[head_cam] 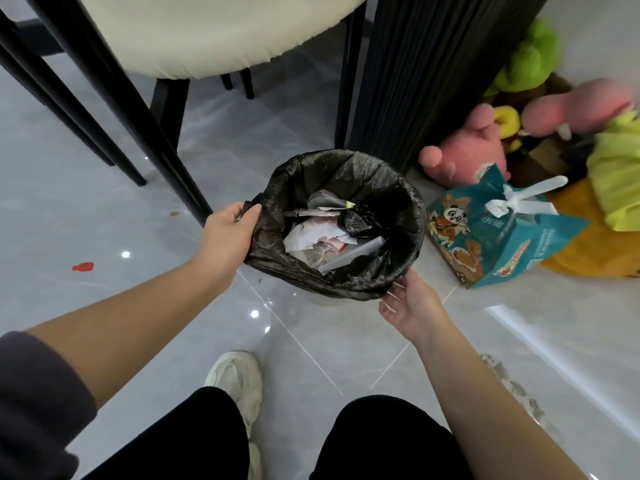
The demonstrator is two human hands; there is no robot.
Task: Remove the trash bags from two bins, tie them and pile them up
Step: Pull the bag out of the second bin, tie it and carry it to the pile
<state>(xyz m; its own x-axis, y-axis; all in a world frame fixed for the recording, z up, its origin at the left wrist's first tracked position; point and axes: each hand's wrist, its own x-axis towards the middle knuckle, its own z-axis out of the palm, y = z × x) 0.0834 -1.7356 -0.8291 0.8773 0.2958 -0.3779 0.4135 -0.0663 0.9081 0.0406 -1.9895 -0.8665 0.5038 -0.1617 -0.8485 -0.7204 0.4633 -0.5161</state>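
The left hand pinches the folded-over edge of the black trash bag between thumb and fingers, at the bin's left side. The right hand reaches under the bag's near-right edge with fingers loosely spread and curled upward, touching the plastic; whether it has a grip cannot be told. Between the two hands the bag lines a pale bin, almost wholly hidden under the turned-down film, and holds crumpled paper and wrappers. Beyond the left hand stand black chair legs under a cream seat. Past the right hand lies a teal gift bag, with plush toys behind it on the grey tiled floor.
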